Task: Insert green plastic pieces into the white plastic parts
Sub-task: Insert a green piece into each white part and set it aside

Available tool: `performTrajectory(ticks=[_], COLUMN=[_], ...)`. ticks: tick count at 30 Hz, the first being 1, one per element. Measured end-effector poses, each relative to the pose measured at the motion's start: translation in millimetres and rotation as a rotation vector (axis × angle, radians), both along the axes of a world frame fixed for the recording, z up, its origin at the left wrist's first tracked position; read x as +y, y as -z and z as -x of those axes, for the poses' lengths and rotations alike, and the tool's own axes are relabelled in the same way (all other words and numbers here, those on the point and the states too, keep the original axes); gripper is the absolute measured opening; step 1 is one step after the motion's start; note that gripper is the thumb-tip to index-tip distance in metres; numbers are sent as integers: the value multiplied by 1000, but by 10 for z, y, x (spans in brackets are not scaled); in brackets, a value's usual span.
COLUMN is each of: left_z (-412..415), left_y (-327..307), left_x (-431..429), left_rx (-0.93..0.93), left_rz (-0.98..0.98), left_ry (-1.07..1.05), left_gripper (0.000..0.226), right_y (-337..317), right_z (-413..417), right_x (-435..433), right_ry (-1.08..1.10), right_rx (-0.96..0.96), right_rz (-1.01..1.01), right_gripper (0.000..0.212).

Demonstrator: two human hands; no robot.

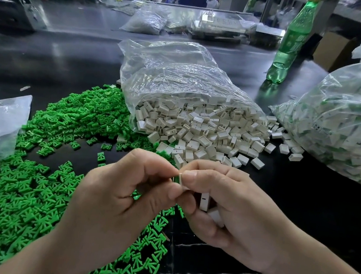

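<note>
Pinching white part (181, 178), hands (120, 200) (236, 215) overhang green pile's (31, 189) edge.

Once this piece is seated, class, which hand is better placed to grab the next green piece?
Probably left: the left hand, pinching a green piece, hovers above the green pile; the right hand holds spare white parts.

one head-worn wide view looks forward and down, close over a table (71, 57).
</note>
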State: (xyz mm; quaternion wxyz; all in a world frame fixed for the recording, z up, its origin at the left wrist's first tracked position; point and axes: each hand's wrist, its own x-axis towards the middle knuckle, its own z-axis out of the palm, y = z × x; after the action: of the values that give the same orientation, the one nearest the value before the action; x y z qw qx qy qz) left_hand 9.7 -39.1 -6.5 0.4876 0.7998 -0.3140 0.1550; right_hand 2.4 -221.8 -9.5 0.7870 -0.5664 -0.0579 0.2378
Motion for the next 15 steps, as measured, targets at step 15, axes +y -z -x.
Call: performTrajectory(ticks=[15], left_z=[-286], left_y=[333], left_x=[-20], left_rx=[-123], left_rz=[-780], left_ry=[-109], left_gripper=[33], right_y=[112], right_z=[-206], right_x=[-261], right_ry=[282], right_rx=[-231], right_rz=[531], right_gripper=[15])
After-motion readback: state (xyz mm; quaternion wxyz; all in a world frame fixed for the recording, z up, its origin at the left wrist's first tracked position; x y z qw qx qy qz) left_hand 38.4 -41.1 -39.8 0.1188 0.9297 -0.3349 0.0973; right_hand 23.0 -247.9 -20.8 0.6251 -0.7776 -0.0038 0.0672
